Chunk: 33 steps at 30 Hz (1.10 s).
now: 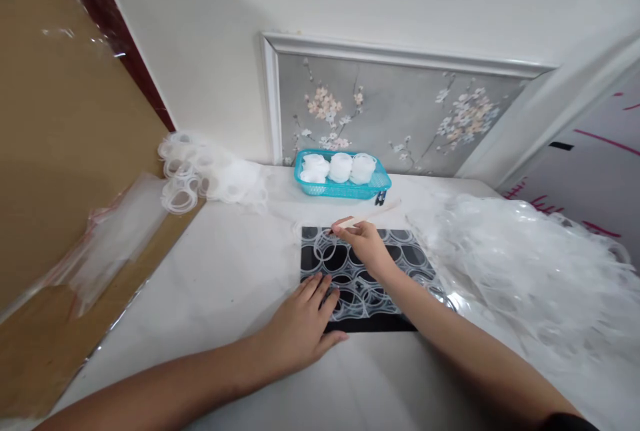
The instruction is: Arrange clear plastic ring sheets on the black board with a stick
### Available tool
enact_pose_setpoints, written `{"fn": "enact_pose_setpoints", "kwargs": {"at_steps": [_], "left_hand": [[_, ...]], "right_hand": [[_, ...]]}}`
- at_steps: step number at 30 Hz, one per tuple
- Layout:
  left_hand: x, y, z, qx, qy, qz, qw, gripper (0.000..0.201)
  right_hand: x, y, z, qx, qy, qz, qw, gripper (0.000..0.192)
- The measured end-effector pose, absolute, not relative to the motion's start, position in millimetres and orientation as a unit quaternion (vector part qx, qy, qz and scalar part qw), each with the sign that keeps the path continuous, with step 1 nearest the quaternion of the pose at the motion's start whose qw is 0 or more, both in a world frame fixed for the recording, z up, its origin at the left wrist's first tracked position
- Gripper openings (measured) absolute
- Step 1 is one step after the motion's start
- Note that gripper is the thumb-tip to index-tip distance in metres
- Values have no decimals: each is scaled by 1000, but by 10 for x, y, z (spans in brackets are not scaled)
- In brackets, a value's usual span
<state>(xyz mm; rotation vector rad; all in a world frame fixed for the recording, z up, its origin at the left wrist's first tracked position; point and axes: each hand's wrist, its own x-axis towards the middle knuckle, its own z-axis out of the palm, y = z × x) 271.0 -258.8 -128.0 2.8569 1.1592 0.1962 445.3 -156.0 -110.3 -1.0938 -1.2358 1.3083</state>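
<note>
On my feed: right hand (367,241) has its grip closed, fingers and thumb pinched around a slim pale tool (353,221) with a dark tip. Tip points down at one clear ring (320,257) near the upper left of a black sheet (370,324); can't tell if it touches. Left hand (305,317) has its grip open and flat, palm down, fingers slightly spread over the sheet's lower left, thumb out along the near edge.

Sheet lies on the white surface (200,304), covered in overlapping clear rings except for a bare black strip nearest me. Just behind it I've got a blue basket (341,191) holding white stacked bundles (341,167), with small dark items (381,198) by its near right corner. Big loose heap of clear plastic (540,271) to the right. More ring stacks (183,194) far left, beside brown cardboard (65,117) with clear bags (120,237) on it.
</note>
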Motion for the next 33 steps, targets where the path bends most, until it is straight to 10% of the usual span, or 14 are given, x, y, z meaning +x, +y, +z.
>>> {"fn": "enact_pose_setpoints", "kwargs": {"at_steps": [11,21,26,33], "left_hand": [[2679,-2388,-1124,894,386,154,166,38],[2561,-2066,-880,663,474,444,371,20],[2532,-1855,-958,584,396,420,570,44],[2581,-1849,-990,582,358,375,626,26]], "right_hand": [[4457,-1660,-782,-382,-148,812,415,2],[4450,-1775,-765,-282,-213,851,389,19],[4384,-1824,-778,-238,-295,836,396,16],[4356,-1890,-785,-231,-369,840,323,12]]}}
